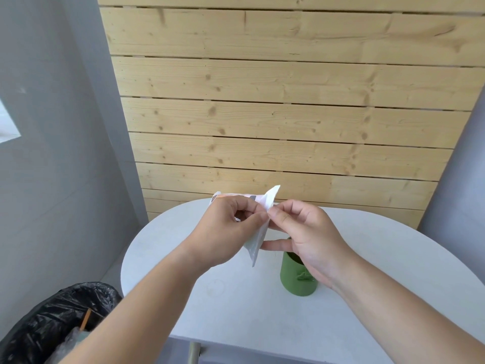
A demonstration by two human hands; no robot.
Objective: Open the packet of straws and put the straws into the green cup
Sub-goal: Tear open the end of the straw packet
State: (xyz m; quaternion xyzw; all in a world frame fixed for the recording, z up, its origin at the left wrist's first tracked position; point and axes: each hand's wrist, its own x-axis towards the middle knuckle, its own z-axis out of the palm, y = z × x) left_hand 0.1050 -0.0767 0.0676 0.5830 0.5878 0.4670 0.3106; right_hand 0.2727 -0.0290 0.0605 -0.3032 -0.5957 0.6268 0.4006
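Above the counter [236, 311] I see both arms reaching forward, the left hand [223, 232] and right hand [307, 232] each pinching the packet [258, 232] between thumb and fingers, held in the air. Just below the right hand stands the green cup [294, 279]. Wooden planks [288, 114] back the counter; a black bin [52, 324] sits lower left.
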